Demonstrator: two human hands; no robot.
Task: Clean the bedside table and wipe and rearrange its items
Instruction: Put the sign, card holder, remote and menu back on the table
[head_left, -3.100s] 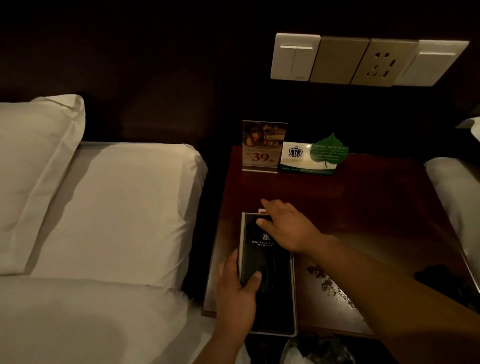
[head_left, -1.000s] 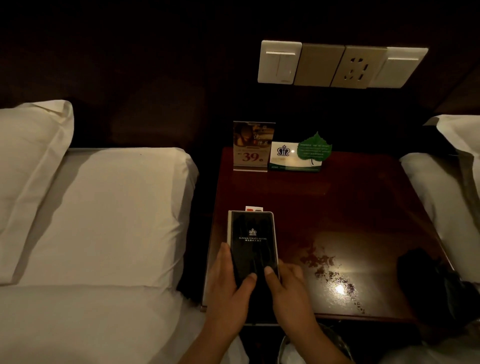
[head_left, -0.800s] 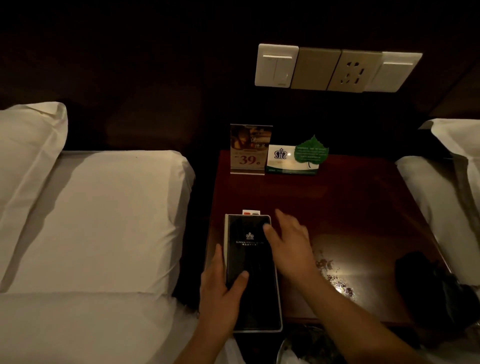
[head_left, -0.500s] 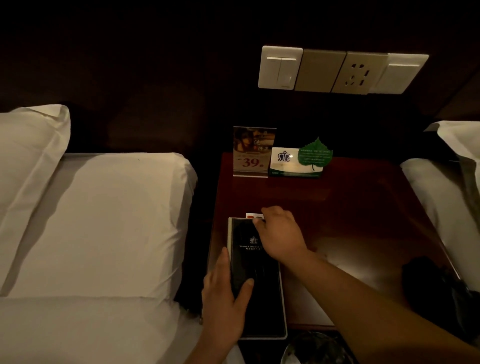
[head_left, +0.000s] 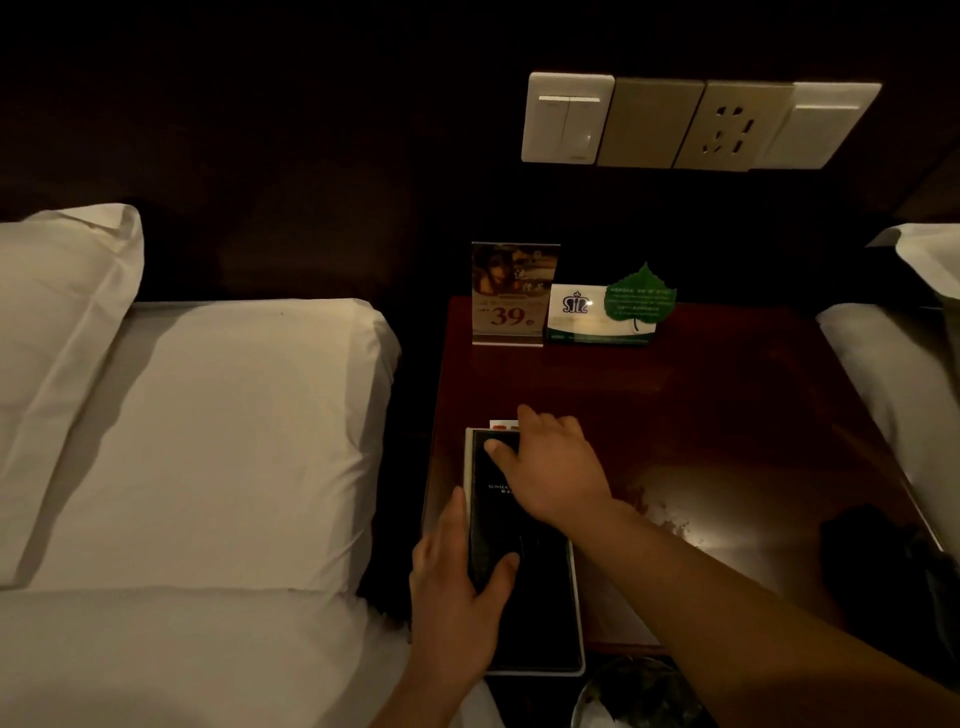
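A black folder (head_left: 540, 613) with a silver rim lies along the left side of the dark red bedside table (head_left: 727, 405), its near end overhanging the front edge. My left hand (head_left: 457, 608) grips the folder's left edge, thumb on the cover. My right hand (head_left: 556, 473) lies flat on the folder's far end, fingers spread towards the far edge. A small white card with red marks (head_left: 501, 425) peeks out beyond that end. At the back stand a price sign reading 39 (head_left: 511, 296) and a white card with a green leaf (head_left: 613, 312).
Shiny smears (head_left: 670, 519) mark the tabletop right of the folder. A dark bundle, perhaps a cloth (head_left: 872, 551), sits at the table's right front corner. White pillows (head_left: 218, 441) flank on the left, another bed (head_left: 904, 374) on the right. A bin (head_left: 634, 696) stands below; wall switches (head_left: 696, 124) above.
My right hand slid from the folder's near end up to its far end and stays there. My left hand kept its hold on the left edge.
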